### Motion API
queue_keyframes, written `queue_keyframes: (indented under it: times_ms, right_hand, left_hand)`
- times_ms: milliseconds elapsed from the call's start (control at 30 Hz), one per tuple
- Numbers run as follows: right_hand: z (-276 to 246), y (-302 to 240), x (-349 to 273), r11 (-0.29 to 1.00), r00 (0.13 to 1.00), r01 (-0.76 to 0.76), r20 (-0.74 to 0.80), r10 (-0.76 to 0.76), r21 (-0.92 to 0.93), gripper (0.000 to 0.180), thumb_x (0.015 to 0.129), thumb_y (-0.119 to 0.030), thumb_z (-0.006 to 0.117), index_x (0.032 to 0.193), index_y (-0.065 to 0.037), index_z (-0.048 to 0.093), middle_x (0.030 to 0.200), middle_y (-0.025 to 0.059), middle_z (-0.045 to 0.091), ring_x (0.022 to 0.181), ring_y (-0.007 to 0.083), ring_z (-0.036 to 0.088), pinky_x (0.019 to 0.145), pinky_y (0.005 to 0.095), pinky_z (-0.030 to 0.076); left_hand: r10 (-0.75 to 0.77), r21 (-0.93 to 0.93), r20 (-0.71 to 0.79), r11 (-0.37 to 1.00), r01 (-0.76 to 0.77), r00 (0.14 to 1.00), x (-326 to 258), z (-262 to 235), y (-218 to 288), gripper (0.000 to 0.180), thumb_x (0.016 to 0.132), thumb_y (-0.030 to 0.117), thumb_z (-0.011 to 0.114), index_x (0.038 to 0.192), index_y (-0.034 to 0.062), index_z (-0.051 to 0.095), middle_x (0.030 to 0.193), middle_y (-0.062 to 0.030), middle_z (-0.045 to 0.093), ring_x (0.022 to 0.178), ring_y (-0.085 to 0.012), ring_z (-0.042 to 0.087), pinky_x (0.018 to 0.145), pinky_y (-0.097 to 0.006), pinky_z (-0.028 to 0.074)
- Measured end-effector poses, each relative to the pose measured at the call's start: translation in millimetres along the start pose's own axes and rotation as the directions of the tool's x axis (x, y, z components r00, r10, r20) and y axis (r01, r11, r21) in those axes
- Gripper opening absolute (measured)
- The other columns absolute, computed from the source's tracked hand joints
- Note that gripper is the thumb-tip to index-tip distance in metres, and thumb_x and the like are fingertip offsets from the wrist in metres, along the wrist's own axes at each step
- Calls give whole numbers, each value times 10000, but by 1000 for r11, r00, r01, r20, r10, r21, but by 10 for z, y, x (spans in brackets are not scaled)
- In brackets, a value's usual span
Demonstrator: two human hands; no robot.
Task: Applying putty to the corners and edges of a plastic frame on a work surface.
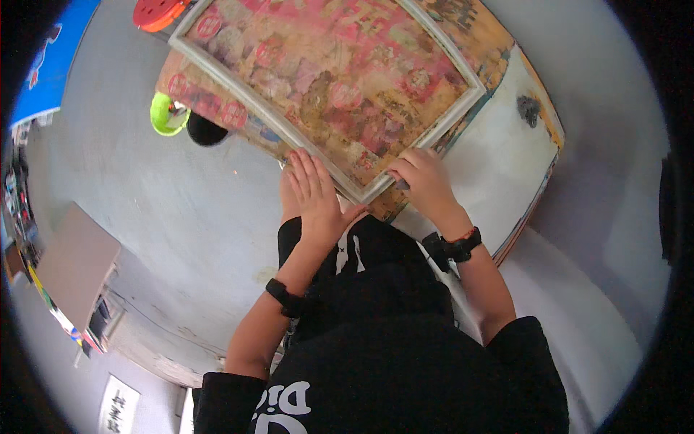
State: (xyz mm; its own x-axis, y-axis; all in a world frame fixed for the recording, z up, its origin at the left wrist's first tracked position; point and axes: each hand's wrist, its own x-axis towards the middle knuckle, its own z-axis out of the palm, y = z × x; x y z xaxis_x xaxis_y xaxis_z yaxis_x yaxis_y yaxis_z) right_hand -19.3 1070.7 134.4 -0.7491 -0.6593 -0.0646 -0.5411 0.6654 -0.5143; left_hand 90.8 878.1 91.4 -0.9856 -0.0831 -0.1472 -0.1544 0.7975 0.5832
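Observation:
A pale, silvery rectangular frame (269, 116) lies on a worn, stained table top (488, 32), one corner pointing toward me. My left hand (316, 195) rests along the frame's left side near that corner, its fingers stretched out and holding nothing. On the other side of the corner, my right hand (426, 181) is closed, pinching a small dark grey piece (403, 185) against or just beside the frame. Most of that piece is hidden by the fingers, so its kind cannot be made out. The table's patchy red and brown surface shows inside the frame.
On the pale panel (499, 145) to the right sits a dark grey crumpled wad (528, 111). Left of the table are a lime-green round container (165, 116), a black round one (206, 132) and a red-orange stool top (157, 13). A brownish board (76, 264) stands farther left.

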Motion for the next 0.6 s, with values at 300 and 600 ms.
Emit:
queue_keyframes:
  times_ms: [300, 600]
  right_hand:
    - [22, 61, 97, 987, 961, 146, 245, -125, -71, 111, 753, -40, 631, 854, -69, 598, 833, 78, 553, 846, 297, 560, 754, 392, 411]
    - [399, -204, 222, 975, 913, 169, 350, -210, 143, 183, 752, -53, 647, 932, -66, 614, 898, 97, 598, 911, 310, 570, 806, 411, 427]
  left_hand:
    - [-77, 34, 10, 996, 76, 997, -82, -24, -18, 1245, 633, 495, 810, 1459, -134, 123, 1559, -318, 69, 1461, -465, 30, 1152, -596, 125]
    - [-118, 5, 18, 993, 118, 993, -82, 57, -60, 1162, 612, 391, 834, 1455, -103, 205, 1574, -262, 123, 1471, -436, 52, 1172, -551, 112]
